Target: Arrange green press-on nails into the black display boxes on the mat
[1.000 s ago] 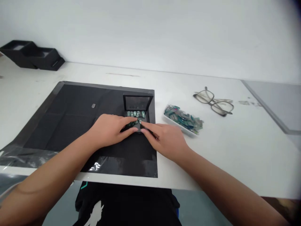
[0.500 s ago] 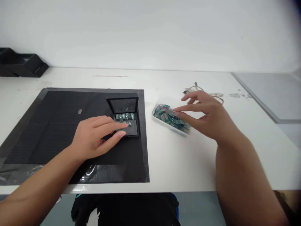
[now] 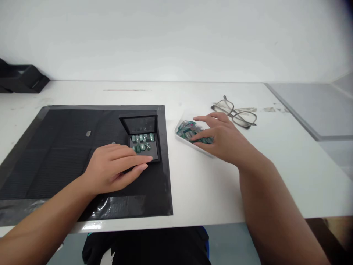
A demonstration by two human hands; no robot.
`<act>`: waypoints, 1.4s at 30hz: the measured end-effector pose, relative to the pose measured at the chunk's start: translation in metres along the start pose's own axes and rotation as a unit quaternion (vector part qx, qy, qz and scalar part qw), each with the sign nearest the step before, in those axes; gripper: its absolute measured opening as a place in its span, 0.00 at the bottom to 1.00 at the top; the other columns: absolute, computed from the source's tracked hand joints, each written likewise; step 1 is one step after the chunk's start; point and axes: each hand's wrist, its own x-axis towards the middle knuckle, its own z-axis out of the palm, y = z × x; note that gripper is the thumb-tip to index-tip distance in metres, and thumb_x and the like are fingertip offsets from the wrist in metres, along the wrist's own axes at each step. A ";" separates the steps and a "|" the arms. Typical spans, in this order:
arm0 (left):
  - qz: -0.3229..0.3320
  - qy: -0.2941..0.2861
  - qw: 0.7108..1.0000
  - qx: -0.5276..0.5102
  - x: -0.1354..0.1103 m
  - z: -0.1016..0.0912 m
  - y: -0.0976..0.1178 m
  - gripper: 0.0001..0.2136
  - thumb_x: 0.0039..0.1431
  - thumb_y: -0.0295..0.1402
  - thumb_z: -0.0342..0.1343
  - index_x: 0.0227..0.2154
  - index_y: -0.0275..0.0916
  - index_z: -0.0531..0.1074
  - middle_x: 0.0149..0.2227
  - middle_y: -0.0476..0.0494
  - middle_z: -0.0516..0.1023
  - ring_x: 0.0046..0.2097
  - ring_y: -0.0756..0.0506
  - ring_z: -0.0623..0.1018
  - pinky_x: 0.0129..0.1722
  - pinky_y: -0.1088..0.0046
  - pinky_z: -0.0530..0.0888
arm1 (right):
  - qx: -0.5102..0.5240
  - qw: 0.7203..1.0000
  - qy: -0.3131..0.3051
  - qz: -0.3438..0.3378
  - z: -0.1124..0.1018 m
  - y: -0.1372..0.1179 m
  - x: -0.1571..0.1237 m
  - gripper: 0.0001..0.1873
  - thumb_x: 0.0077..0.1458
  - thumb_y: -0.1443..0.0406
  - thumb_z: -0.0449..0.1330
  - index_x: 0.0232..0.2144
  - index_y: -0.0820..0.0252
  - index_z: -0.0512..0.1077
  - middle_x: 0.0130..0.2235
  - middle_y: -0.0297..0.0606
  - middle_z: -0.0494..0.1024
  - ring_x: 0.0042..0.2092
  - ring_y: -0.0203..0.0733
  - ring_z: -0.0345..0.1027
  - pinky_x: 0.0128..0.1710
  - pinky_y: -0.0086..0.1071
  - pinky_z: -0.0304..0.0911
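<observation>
A small black case [image 3: 158,149] with its lid raised holds several green and teal press-on nails [image 3: 142,147] in two rows, some with white designs. My left hand [image 3: 114,167] lies beside it with outstretched fingers, the index fingertip on the case's front edge. Part of the case's left side is hidden behind that hand. On the right, a clear plastic tray [image 3: 180,141] is full of loose green and clear press-on nails [image 3: 186,129]. Over the tray, my right hand [image 3: 223,136] dips its thumb and index tip close together among them; whatever lies between the tips is hidden.
Both the case and my left hand are on a black mat [image 3: 60,154] taped to the white table [image 3: 204,191]. A small pale piece [image 3: 88,133] lies on the mat. Glasses [image 3: 244,118] sit behind the tray. Black bins [image 3: 24,78] stand far left, and a grey panel [image 3: 311,110] lies right.
My right hand has moved left and down into the tray's nails. My left index finger has drawn back from the nails to the case's front edge, uncovering the lower row.
</observation>
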 end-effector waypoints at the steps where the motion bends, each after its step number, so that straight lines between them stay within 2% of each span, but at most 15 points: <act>1: 0.003 -0.002 1.000 -0.001 0.000 0.000 -0.001 0.09 0.62 0.31 0.59 0.44 0.46 0.78 0.29 0.53 0.80 0.28 0.53 0.77 0.29 0.76 0.72 | 0.004 1.000 0.001 0.001 0.000 0.000 0.000 0.08 0.55 0.63 0.64 0.32 0.49 0.85 0.60 0.39 0.74 0.61 0.61 0.57 0.57 0.59 0.59; 4: 0.010 -0.009 1.000 -0.004 0.000 0.000 -0.002 0.09 0.61 0.30 0.59 0.44 0.44 0.78 0.29 0.53 0.80 0.28 0.53 0.76 0.29 0.76 0.71 | 0.034 0.999 0.012 0.003 -0.001 0.001 -0.003 0.09 0.57 0.63 0.63 0.29 0.50 0.84 0.56 0.39 0.77 0.61 0.59 0.58 0.57 0.56 0.60; 7: 0.025 -0.002 1.000 -0.002 0.000 0.000 -0.003 0.09 0.61 0.29 0.60 0.44 0.43 0.78 0.28 0.53 0.79 0.27 0.53 0.76 0.29 0.75 0.71 | 0.095 0.994 0.059 -0.004 -0.006 0.001 -0.004 0.08 0.57 0.60 0.64 0.29 0.52 0.82 0.46 0.40 0.80 0.54 0.54 0.66 0.52 0.51 0.64; 10: 0.049 0.011 0.999 -0.004 0.000 0.001 -0.003 0.08 0.60 0.29 0.61 0.43 0.40 0.78 0.28 0.52 0.79 0.27 0.53 0.75 0.29 0.75 0.71 | 0.184 0.978 0.095 0.016 -0.012 -0.001 -0.006 0.08 0.54 0.56 0.66 0.29 0.52 0.80 0.37 0.37 0.79 0.43 0.46 0.71 0.39 0.41 0.68; 13: 0.058 0.010 0.998 -0.009 0.001 0.001 -0.003 0.08 0.60 0.28 0.62 0.42 0.39 0.78 0.27 0.52 0.79 0.27 0.53 0.75 0.29 0.75 0.71 | 0.281 0.954 0.079 0.063 -0.016 -0.004 -0.006 0.10 0.51 0.55 0.68 0.28 0.53 0.78 0.32 0.35 0.78 0.33 0.39 0.70 0.28 0.35 0.66; 16: 0.064 0.005 0.998 -0.005 0.001 0.001 -0.002 0.08 0.60 0.29 0.62 0.42 0.39 0.78 0.26 0.52 0.78 0.26 0.53 0.74 0.28 0.74 0.71 | 0.334 0.933 0.084 0.106 -0.015 -0.005 -0.007 0.12 0.47 0.54 0.71 0.27 0.54 0.77 0.28 0.34 0.77 0.29 0.37 0.69 0.22 0.32 0.63; 20: 0.074 0.003 0.997 0.001 0.001 -0.001 -0.001 0.08 0.60 0.29 0.62 0.42 0.39 0.78 0.27 0.53 0.79 0.27 0.52 0.75 0.29 0.73 0.71 | 0.354 0.918 0.100 0.146 -0.013 0.001 -0.006 0.13 0.43 0.56 0.74 0.25 0.55 0.77 0.28 0.35 0.78 0.28 0.37 0.70 0.22 0.31 0.64; 24: 0.078 0.000 0.997 0.006 0.001 -0.003 0.000 0.08 0.59 0.30 0.63 0.42 0.39 0.78 0.27 0.53 0.79 0.27 0.51 0.75 0.29 0.72 0.71 | 0.366 0.912 0.106 0.154 -0.012 0.007 -0.006 0.12 0.42 0.58 0.75 0.25 0.55 0.77 0.27 0.34 0.78 0.27 0.36 0.70 0.22 0.31 0.67; 29: 0.073 0.001 0.997 0.005 0.000 -0.002 -0.001 0.08 0.59 0.30 0.63 0.42 0.39 0.78 0.27 0.53 0.79 0.27 0.52 0.75 0.28 0.73 0.71 | 0.403 0.894 0.147 0.130 -0.012 0.007 -0.006 0.08 0.48 0.57 0.72 0.28 0.53 0.80 0.28 0.35 0.79 0.29 0.38 0.72 0.22 0.32 0.69; 33: 0.070 -0.005 0.998 0.002 0.000 -0.001 0.000 0.08 0.59 0.30 0.63 0.42 0.40 0.78 0.27 0.54 0.79 0.27 0.52 0.75 0.29 0.72 0.71 | 0.459 0.873 0.138 0.092 -0.016 0.002 -0.009 0.07 0.57 0.58 0.67 0.32 0.53 0.81 0.29 0.35 0.80 0.30 0.38 0.73 0.22 0.31 0.68; 36: 0.071 -0.010 0.997 -0.002 0.000 -0.001 0.000 0.08 0.59 0.30 0.63 0.42 0.40 0.78 0.27 0.54 0.79 0.27 0.52 0.75 0.29 0.73 0.71 | 0.533 0.836 0.126 0.042 -0.017 -0.005 -0.011 0.09 0.62 0.59 0.63 0.33 0.54 0.82 0.31 0.37 0.80 0.30 0.37 0.74 0.21 0.31 0.67; 42: 0.066 0.008 0.998 0.014 0.001 -0.001 0.000 0.07 0.59 0.31 0.63 0.41 0.41 0.78 0.27 0.54 0.79 0.27 0.52 0.76 0.28 0.74 0.71 | 0.656 0.745 0.099 -0.070 -0.010 -0.031 -0.010 0.05 0.59 0.63 0.65 0.37 0.53 0.82 0.24 0.32 0.73 0.25 0.33 0.66 0.17 0.27 0.60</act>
